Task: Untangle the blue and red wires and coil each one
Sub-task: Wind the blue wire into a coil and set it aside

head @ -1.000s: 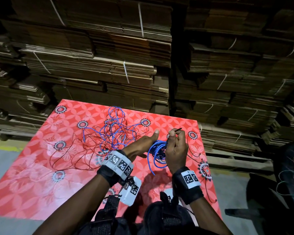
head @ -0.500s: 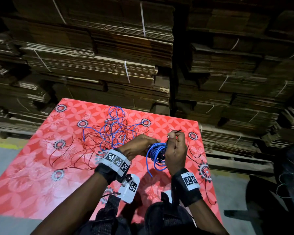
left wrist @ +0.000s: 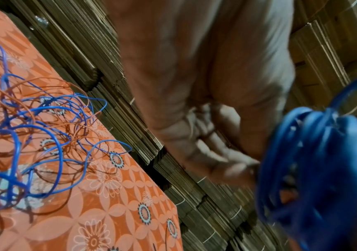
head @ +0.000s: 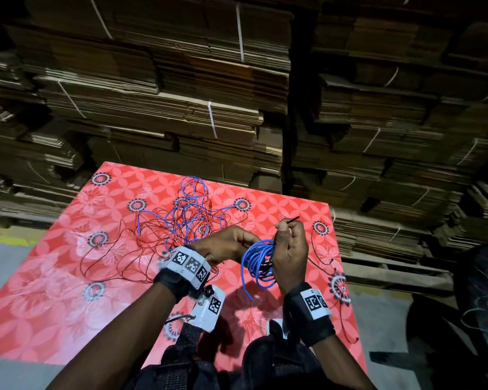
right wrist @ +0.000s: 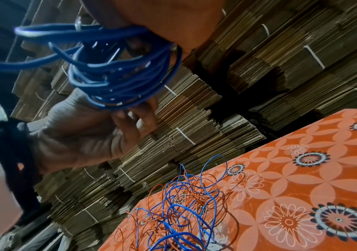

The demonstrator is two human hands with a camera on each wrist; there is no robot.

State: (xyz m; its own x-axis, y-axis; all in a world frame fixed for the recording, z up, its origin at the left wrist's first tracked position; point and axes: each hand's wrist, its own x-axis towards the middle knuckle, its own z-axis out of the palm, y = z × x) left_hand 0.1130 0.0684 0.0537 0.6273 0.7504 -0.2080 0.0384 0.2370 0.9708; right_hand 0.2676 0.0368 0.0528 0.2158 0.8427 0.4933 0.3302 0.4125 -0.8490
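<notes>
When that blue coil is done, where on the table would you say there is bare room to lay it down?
Bare cloth lies at the table's near-left corner, left of the left hand. The far middle is crowded with the tangle; red wire trails along the right edge, beyond the right hand gripping the coil.

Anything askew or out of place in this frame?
Nothing damaged. The blue coil in the right hand is loose, one end dangling below. On the tablecloth, red and blue wires remain tangled, and a thin wire trails toward the right edge.
</notes>
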